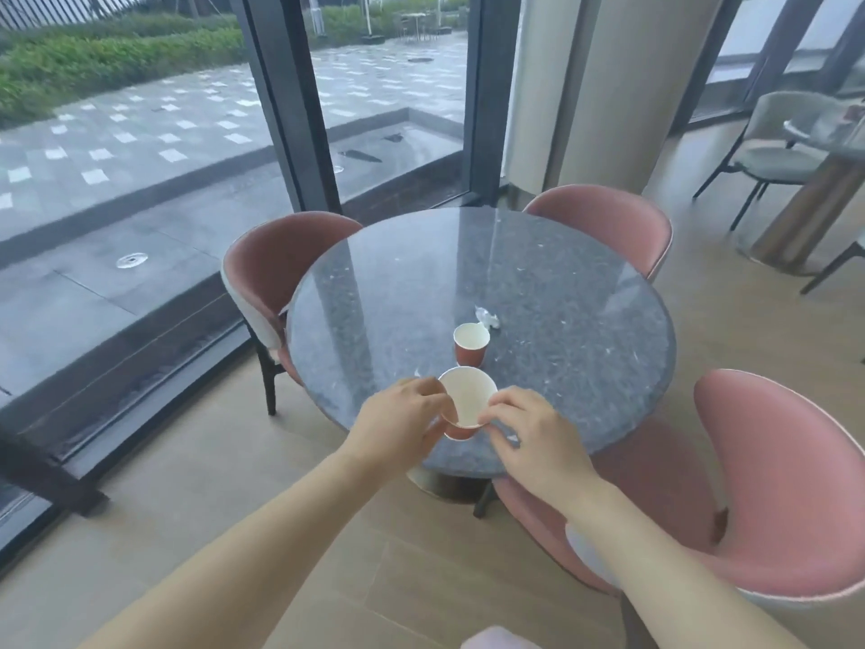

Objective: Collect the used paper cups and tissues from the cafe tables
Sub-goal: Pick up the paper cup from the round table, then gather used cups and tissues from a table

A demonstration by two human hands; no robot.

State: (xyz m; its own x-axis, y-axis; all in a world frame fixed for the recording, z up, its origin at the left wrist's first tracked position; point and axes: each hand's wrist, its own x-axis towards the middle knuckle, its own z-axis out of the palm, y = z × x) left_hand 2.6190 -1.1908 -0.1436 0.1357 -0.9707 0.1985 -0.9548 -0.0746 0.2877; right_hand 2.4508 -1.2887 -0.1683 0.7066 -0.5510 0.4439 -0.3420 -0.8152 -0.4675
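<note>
Head view: fingers (428,398) of left hand (398,416) and right hand (531,440) grip a red, white-lined cup (468,400).

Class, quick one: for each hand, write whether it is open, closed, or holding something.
Left hand: holding the near paper cup, fingers curled round its side.
Right hand: curled, pinching the same cup's rim.

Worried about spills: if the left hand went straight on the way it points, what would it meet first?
Probably the far cup; the left hand, holding the near cup, points roughly there, though depth is unclear.
</note>
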